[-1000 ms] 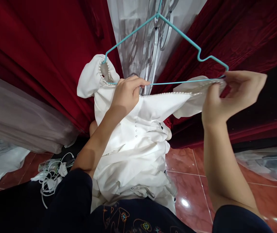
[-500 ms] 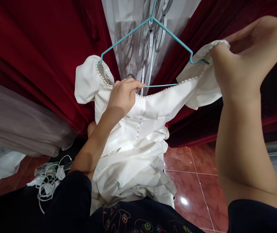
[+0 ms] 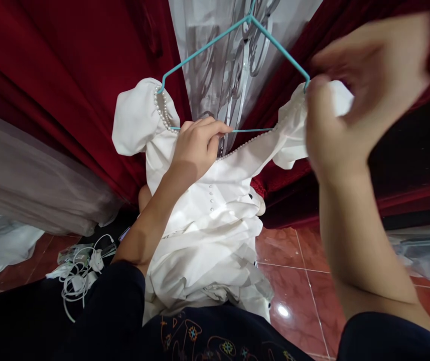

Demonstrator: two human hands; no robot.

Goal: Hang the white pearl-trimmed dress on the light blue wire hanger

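A white dress (image 3: pixel 199 220) with pearl trim along the neckline and small buttons down its bodice hangs on a turquoise hanger (image 3: pixel 205 48), its skirt bunched toward my lap. My left hand (image 3: pixel 199 143) is closed over the neckline, against the hanger's lower bar; its fingertips are partly hidden. Both puff sleeves sit at the hanger's ends. Beside the right sleeve (image 3: pixel 292 108) my right hand (image 3: pixel 353 95) is smeared by motion, thumb and fingers apart, with part of the white sleeve showing behind the gap.
Dark red curtains (image 3: pixel 67 90) hang on both sides of a white metal scrollwork (image 3: pixel 239 85). A tangle of white cables (image 3: pixel 77 281) lies on a black surface at left. Red tiles (image 3: pixel 293 291) cover the floor. Pale sheer fabric (image 3: pixel 37 175) hangs at far left.
My right hand has let go of the sleeve edge and moved left. The right sleeve now sits over the hanger's end. My left hand stays at the neckline.
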